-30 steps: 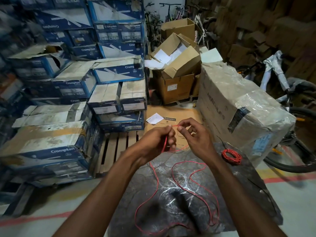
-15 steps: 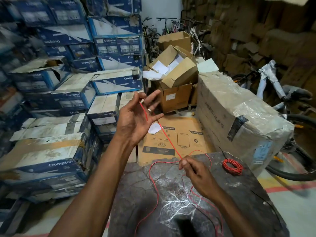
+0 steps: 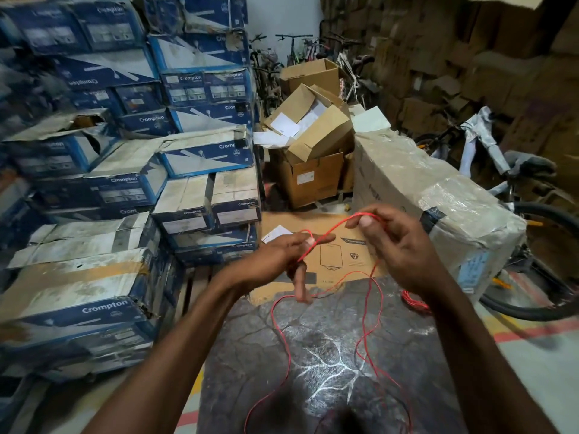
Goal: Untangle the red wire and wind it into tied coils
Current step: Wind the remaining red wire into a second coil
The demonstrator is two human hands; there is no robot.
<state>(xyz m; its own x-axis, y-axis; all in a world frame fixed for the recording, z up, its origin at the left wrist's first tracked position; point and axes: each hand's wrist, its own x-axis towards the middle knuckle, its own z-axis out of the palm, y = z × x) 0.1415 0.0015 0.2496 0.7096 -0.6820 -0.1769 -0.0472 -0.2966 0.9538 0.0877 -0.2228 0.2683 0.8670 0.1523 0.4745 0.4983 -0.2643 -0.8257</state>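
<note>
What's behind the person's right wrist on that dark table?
A wound bundle of red wire lies on the dark cracked tabletop. Only its left edge shows; the right wrist covers the rest, so whether it is tied cannot be seen.

The left hand (image 3: 275, 261) has dropped from its raised, open-palmed pose and now sits level over the near edge of the flat cardboard sheet (image 3: 344, 258), with the red wire (image 3: 332, 228) caught between its fingers (image 3: 322, 239). The right hand (image 3: 398, 245) has lifted off the counter (image 3: 313, 355) to the sheet's right edge, pinching the wire. The taut diagonal span is now a short arc.
</note>
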